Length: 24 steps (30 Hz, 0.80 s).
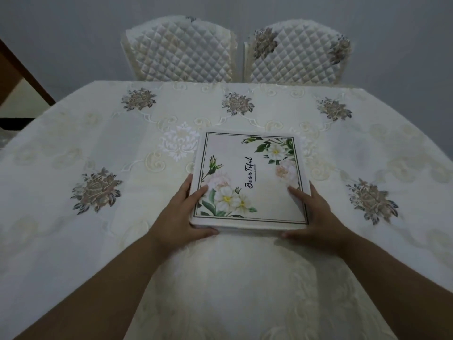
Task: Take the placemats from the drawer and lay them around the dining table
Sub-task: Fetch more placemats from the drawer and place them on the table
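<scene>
Both hands, L (182, 212) & R (316, 214), grip placemat stack (250, 180) corners.

Both arms reach forward, left hand (182, 214) and right hand (316, 214) gripping with curled fingers.

At twelve o'clock we face two quilted chairs (180, 49) (297, 51) against a plain grey wall (73, 25); dim light, dark wooden trim (24, 69) at ten o'clock.

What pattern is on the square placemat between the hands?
White and pink flowers with green leaves, a thin dark border, on the cream square placemat; head view.
</scene>
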{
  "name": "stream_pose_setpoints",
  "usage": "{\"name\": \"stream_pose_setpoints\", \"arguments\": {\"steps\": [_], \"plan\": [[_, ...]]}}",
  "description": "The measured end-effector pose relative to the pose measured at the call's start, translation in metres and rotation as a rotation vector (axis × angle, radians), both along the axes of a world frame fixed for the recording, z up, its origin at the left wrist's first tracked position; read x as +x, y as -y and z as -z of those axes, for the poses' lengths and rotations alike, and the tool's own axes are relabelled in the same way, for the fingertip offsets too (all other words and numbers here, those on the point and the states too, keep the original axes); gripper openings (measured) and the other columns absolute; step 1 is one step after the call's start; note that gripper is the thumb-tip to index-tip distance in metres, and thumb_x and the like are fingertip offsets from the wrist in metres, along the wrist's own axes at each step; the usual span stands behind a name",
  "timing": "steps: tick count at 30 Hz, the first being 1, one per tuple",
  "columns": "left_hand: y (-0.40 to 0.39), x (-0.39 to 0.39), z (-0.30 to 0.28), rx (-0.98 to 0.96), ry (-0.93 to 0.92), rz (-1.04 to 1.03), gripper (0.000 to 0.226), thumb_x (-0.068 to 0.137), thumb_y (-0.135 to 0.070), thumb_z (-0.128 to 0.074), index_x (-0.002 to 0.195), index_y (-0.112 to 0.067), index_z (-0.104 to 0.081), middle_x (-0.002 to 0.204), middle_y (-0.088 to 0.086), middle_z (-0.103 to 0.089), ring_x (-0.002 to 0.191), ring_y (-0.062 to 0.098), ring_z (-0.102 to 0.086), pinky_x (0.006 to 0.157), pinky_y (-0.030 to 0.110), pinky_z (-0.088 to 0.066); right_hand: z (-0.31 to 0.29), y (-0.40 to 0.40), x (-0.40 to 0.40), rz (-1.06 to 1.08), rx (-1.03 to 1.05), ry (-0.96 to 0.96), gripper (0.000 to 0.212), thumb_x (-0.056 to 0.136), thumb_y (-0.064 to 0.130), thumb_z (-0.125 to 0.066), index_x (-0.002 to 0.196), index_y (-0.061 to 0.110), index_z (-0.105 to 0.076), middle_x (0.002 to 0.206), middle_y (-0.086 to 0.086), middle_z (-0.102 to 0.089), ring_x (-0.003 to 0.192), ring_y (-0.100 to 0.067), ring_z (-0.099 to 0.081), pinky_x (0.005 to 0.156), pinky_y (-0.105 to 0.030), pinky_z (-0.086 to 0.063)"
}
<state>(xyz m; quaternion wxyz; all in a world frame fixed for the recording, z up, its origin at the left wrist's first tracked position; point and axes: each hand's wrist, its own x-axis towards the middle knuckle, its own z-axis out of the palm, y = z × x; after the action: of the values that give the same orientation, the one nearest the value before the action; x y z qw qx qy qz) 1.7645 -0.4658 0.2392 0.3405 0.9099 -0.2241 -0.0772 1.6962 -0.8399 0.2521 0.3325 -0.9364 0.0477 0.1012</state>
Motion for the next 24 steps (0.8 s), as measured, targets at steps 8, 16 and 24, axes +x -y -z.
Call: {"name": "stream_pose_setpoints", "arguments": {"steps": [8,16,24], "plan": [[0.002,-0.006,0.004,-0.002,0.086,-0.065,0.104,0.066,-0.07,-0.079,0.155,-0.033,-0.039,0.169,-0.014,-0.008,0.148,-0.007,-0.016,0.116,0.02,-0.027,0.004,0.0,-0.005,0.071,0.091,0.113,0.117,0.051,0.059,-0.092,0.152,0.038,-0.036,0.166,0.0,-0.013,0.151,-0.005,-0.009,0.121,-0.03,-0.012],[0.001,-0.009,0.003,-0.037,0.08,-0.024,0.1,0.066,-0.059,-0.086,0.152,-0.037,-0.041,0.167,-0.025,-0.004,0.148,-0.012,-0.014,0.112,0.016,-0.03,0.003,-0.004,-0.012,0.072,0.109,0.132,0.119,0.052,0.05,-0.095,0.153,0.037,-0.033,0.163,0.015,-0.004,0.146,0.009,-0.002,0.107,0.001,-0.005],[0.003,-0.011,0.009,-0.079,0.243,-0.015,0.083,0.07,-0.053,-0.085,0.142,-0.025,-0.054,0.164,-0.007,-0.025,0.149,0.006,-0.03,0.109,0.03,-0.046,0.008,-0.009,-0.007,0.084,0.046,0.06,0.131,0.05,0.06,-0.092,0.157,0.04,-0.018,0.167,0.004,0.004,0.152,-0.011,0.001,0.12,-0.032,-0.01]]}}
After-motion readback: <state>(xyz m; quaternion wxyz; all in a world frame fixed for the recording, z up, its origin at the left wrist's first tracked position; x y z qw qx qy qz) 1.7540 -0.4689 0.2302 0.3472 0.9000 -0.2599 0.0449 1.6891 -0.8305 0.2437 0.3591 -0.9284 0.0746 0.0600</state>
